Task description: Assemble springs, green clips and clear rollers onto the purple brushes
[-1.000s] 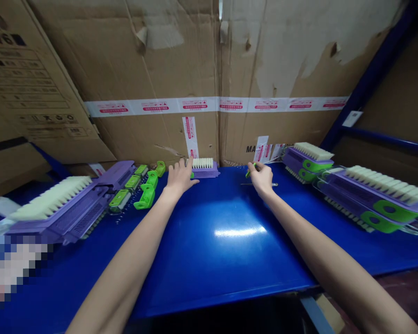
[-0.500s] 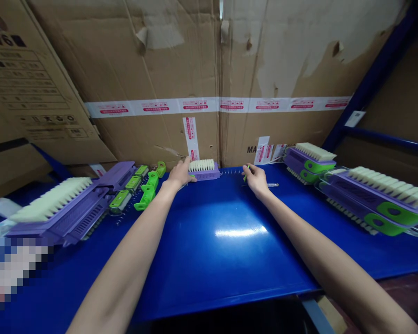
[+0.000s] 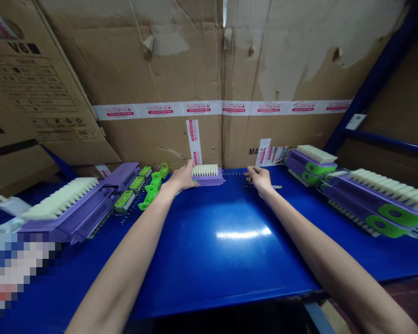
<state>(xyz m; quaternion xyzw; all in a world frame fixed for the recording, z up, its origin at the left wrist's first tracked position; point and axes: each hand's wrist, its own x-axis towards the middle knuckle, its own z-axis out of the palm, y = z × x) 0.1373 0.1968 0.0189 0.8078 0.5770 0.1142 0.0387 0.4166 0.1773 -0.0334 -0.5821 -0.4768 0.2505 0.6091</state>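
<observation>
Near green brackets (image 3: pixel 155 181), a white-bristled purple brush (image 3: pixel 208 180) is gripped by the left hand (image 3: pixel 182 177), a small green piece (image 3: pixel 250 178) by the right hand (image 3: pixel 261 179).

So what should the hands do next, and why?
Perhaps ease the right hand, with the small green piece it seems to pinch, leftward to the purple brush: the left hand is at the brush's left end, while a gap, where a thin coil shows, separates piece and brush.

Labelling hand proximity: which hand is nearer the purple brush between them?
Left. The left hand is at the left end of the purple brush; the right hand is apart, beyond its right end.
</observation>
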